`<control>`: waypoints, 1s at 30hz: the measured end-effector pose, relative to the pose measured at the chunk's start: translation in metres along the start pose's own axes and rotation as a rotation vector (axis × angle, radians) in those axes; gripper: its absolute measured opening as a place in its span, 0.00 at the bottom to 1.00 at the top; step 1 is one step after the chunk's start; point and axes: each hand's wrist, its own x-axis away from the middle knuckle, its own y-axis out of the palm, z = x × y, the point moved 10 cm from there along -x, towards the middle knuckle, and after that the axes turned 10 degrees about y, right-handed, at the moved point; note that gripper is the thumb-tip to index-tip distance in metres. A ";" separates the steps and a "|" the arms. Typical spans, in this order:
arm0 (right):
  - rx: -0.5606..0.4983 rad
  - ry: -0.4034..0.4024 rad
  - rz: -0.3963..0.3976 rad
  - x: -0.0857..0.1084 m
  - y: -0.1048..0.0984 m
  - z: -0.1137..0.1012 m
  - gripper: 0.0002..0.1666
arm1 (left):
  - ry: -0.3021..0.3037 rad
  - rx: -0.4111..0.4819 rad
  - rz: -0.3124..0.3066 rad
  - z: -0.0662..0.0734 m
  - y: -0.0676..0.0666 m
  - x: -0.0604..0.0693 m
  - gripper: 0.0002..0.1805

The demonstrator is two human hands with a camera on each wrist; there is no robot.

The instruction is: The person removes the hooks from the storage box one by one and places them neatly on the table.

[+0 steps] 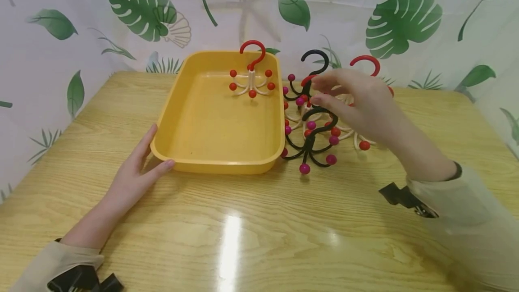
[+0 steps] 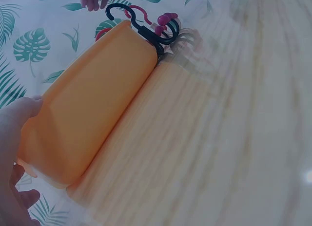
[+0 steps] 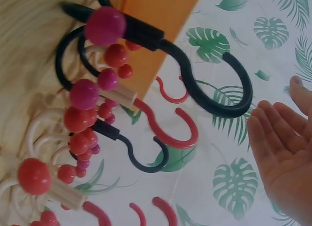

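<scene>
My left hand [image 1: 131, 177] rests against the near left corner of a yellow plastic tray [image 1: 216, 166], thumb on the near wall and fingers along the left wall. Inside the tray, at its far right, stands a red-and-cream multi-arm hook [image 1: 252, 82] with red ball tips. Over several similar hooks right of the tray hovers my right hand [image 1: 365, 100], thumb apart from its fingers, holding nothing. In the right wrist view its fingertips are close to the curved top of a black hook [image 3: 222, 111] with magenta balls. Whether they touch it I cannot tell.
Beside the tray's right wall, the black hooks [image 1: 309, 141] and red-and-cream hooks [image 1: 365, 145] stand crowded, arms overlapping. The wooden table [image 1: 259, 220] extends in front. A white cloth with green leaves [image 1: 292, 8] hangs behind it.
</scene>
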 end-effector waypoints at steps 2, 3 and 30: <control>-0.003 0.041 -0.023 -0.004 0.000 -0.001 0.18 | -0.006 -0.005 -0.001 0.000 0.000 0.000 0.47; -0.007 0.062 -0.041 -0.007 0.001 -0.003 0.18 | -0.011 -0.009 -0.001 -0.001 0.000 0.000 0.47; -0.159 0.266 -0.208 -0.112 0.050 -0.073 0.22 | -0.006 -0.003 -0.001 0.003 0.000 0.001 0.45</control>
